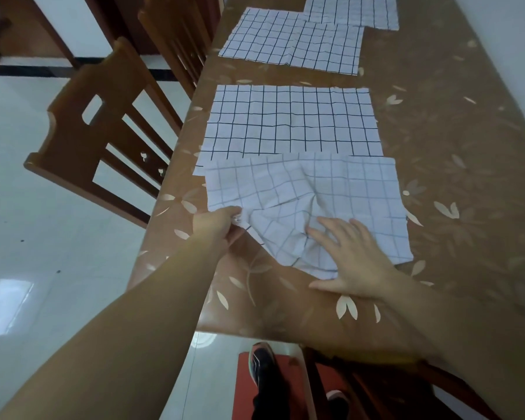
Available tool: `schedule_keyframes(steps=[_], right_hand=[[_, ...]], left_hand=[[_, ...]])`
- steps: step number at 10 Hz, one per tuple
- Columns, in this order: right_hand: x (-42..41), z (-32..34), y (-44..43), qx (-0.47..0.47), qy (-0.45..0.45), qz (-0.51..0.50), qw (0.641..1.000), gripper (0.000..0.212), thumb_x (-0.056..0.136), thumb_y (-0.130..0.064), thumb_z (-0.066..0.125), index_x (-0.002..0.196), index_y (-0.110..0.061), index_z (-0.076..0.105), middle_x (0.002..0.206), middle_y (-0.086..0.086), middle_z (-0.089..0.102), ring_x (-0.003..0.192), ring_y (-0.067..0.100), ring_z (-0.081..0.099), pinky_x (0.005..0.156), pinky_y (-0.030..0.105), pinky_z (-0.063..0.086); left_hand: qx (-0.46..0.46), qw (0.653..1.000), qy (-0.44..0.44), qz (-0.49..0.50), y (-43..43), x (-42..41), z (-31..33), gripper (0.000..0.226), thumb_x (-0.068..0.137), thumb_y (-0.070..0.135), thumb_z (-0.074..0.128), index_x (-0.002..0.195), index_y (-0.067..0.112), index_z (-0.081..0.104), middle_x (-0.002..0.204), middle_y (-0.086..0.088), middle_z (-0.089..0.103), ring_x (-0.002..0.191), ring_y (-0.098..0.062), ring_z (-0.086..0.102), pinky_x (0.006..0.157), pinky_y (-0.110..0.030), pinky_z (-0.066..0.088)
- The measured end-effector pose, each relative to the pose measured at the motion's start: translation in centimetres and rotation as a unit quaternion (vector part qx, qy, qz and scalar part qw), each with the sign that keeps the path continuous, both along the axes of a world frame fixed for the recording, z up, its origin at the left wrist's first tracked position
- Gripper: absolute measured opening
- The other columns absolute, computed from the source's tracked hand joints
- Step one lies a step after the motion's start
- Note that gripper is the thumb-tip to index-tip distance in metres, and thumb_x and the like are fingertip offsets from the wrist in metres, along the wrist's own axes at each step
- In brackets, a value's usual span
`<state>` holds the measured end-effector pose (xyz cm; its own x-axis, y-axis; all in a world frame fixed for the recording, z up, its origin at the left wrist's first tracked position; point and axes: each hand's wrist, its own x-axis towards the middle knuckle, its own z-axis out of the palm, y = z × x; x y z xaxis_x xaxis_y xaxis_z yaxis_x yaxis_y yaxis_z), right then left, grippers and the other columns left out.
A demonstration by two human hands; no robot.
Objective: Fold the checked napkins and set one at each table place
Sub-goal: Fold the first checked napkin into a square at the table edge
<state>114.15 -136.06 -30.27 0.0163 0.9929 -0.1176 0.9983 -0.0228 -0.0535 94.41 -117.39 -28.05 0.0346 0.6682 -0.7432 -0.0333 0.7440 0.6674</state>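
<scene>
Several white napkins with dark checks lie in a row along the brown table (437, 122). The nearest napkin (346, 192) is rumpled in its middle and overlaps the near edge of the second napkin (288, 122), which lies flat. My left hand (217, 224) pinches the nearest napkin's left near corner and lifts it slightly. My right hand (350, 256) rests flat, fingers spread, on that napkin's near part. A third napkin (288, 40) and a fourth napkin (355, 9) lie farther back, overlapping at a corner.
Two wooden chairs (103, 128) stand against the table's left edge, the farther chair (179, 28) pushed in. The table has a leaf-patterned cover; its near edge is just under my forearms. A chair seat (361, 389) and my shoes (261, 362) show below. White wall on the right.
</scene>
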Motion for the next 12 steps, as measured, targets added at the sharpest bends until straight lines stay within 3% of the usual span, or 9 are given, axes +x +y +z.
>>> schedule_keyframes(steps=[2, 4, 5, 6, 7, 9, 10, 11, 12], right_hand=[[-1.6, -1.0, 0.4, 0.053, 0.021, -0.089, 0.994, 0.055, 0.068, -0.025, 0.076, 0.121, -0.021, 0.061, 0.113, 0.002, 0.066, 0.103, 0.027, 0.063, 0.103, 0.055, 0.034], [0.2, 1.6, 0.1, 0.012, -0.017, -0.080, 0.997, 0.018, 0.090, -0.026, 0.047, 0.100, -0.025, 0.062, 0.096, -0.006, 0.062, 0.099, 0.018, 0.057, 0.105, 0.037, 0.023], [0.6, 2.4, -0.3, 0.042, -0.009, -0.093, 0.995, 0.024, 0.085, -0.032, 0.052, 0.105, -0.022, 0.061, 0.105, -0.002, 0.062, 0.105, 0.023, 0.057, 0.103, 0.041, 0.027], [-0.9, 2.0, -0.8, 0.043, -0.034, -0.018, 0.998, 0.087, 0.069, -0.060, 0.063, 0.143, -0.021, 0.039, 0.143, 0.009, 0.044, 0.128, 0.030, 0.044, 0.109, 0.056, 0.026], [-4.1, 0.7, -1.0, 0.034, -0.061, 0.030, 0.997, 0.111, 0.055, -0.069, 0.073, 0.147, -0.025, 0.030, 0.151, 0.012, 0.036, 0.133, 0.034, 0.041, 0.107, 0.063, 0.028], [-6.1, 0.3, -0.3, 0.065, -0.028, -0.049, 0.996, 0.081, 0.061, -0.022, 0.082, 0.135, -0.019, 0.051, 0.130, 0.008, 0.056, 0.115, 0.032, 0.056, 0.102, 0.064, 0.034], [-4.4, 1.6, 0.1, 0.049, 0.005, -0.092, 0.995, 0.054, 0.080, -0.020, 0.062, 0.133, -0.021, 0.050, 0.122, 0.001, 0.058, 0.114, 0.024, 0.054, 0.113, 0.052, 0.018], [-2.9, 2.9, 0.6, 0.054, 0.053, -0.103, 0.992, 0.023, 0.087, -0.021, 0.054, 0.109, -0.021, 0.060, 0.099, -0.002, 0.065, 0.095, 0.020, 0.060, 0.112, 0.039, 0.021], [-2.1, 4.1, 1.4, 0.049, 0.070, -0.102, 0.991, 0.013, 0.089, -0.023, 0.051, 0.083, -0.016, 0.059, 0.070, -0.002, 0.057, 0.066, 0.023, 0.048, 0.087, 0.039, 0.042]], left_hand=[[0.025, 0.999, -0.003, 0.025, -0.9, -1.4, 1.0, 0.042, 0.079, -0.002, 0.072, 0.119, -0.002, 0.058, 0.092, -0.011, 0.063, 0.073, -0.016, 0.061, 0.041, -0.021, 0.050], [0.045, 0.996, 0.066, -0.028, -2.9, -3.3, 1.8, 0.014, 0.090, -0.004, 0.056, 0.079, 0.005, 0.052, 0.076, -0.007, 0.055, 0.063, -0.013, 0.054, 0.040, -0.016, 0.049], [0.064, 0.992, 0.103, -0.036, -4.0, -3.7, 2.9, 0.012, 0.085, -0.003, 0.061, 0.087, 0.005, 0.052, 0.075, -0.005, 0.054, 0.061, -0.015, 0.055, 0.037, -0.016, 0.047], [0.026, 0.997, 0.069, -0.030, -2.0, -4.5, -1.8, 0.064, 0.052, 0.007, 0.078, 0.112, -0.004, 0.056, 0.091, -0.012, 0.061, 0.075, -0.018, 0.064, 0.048, -0.024, 0.055], [0.024, 0.999, 0.033, -0.012, -3.3, -4.3, -0.5, 0.054, 0.067, -0.001, 0.074, 0.116, -0.005, 0.053, 0.084, -0.011, 0.058, 0.077, -0.019, 0.062, 0.050, -0.027, 0.057], [0.010, 0.998, -0.011, 0.066, -4.1, -4.7, 0.5, 0.082, 0.085, -0.012, 0.058, 0.150, 0.024, 0.024, 0.101, -0.011, 0.051, 0.082, -0.025, 0.060, 0.042, -0.027, 0.055], [0.027, 0.997, 0.068, 0.014, -4.1, -5.2, 1.1, 0.070, 0.083, -0.005, 0.061, 0.145, 0.017, 0.036, 0.122, -0.015, 0.052, 0.095, -0.032, 0.063, 0.050, -0.034, 0.059], [0.141, 0.915, 0.321, -0.198, -4.3, -5.1, 1.6, 0.064, 0.082, 0.019, 0.065, 0.140, 0.025, 0.039, 0.138, -0.011, 0.044, 0.116, -0.034, 0.053, 0.089, -0.047, 0.054], [0.323, 0.727, 0.476, -0.373, -5.9, -3.9, 4.0, 0.062, 0.085, 0.064, 0.052, 0.139, 0.037, 0.041, 0.151, 0.001, 0.033, 0.140, -0.027, 0.024, 0.115, -0.051, 0.016]])
